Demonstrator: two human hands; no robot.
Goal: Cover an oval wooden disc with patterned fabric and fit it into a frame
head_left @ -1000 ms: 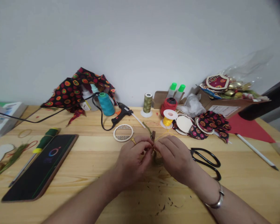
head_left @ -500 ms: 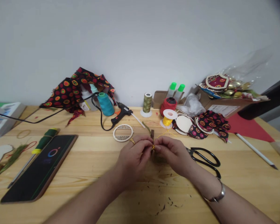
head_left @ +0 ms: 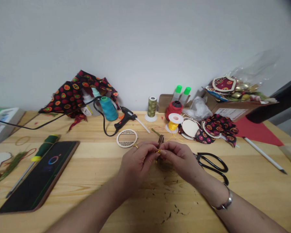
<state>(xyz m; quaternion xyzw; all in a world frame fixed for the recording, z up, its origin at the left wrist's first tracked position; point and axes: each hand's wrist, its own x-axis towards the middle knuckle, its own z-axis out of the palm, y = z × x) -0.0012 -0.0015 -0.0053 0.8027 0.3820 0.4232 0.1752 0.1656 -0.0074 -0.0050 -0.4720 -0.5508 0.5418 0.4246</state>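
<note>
Both hands meet over the middle of the wooden table (head_left: 244, 181). My left hand (head_left: 138, 161) and my right hand (head_left: 180, 158) are closed in a pinch on a small brown piece (head_left: 160, 139) wound with yellow thread (head_left: 157, 151). The piece sticks up between my fingertips. A yellow thread spool (head_left: 174, 123) stands just behind, with a strand running toward my hands. A round pale lattice ring (head_left: 127, 138) lies left of the piece. Black scissors (head_left: 212, 165) lie right of my right hand.
A phone (head_left: 40, 176) with a lit screen lies at the left beside a green-handled tool (head_left: 42, 148). At the back are patterned fabric (head_left: 72, 92), a teal spool (head_left: 108, 108), a glue gun (head_left: 126, 117), an olive spool (head_left: 151, 107), glue bottles (head_left: 181, 94) and a cardboard box (head_left: 235, 105). A white pencil (head_left: 264, 155) lies right.
My hands have shifted slightly toward the back of the table and the brown piece now tilts to the right. The view has drifted a little.
</note>
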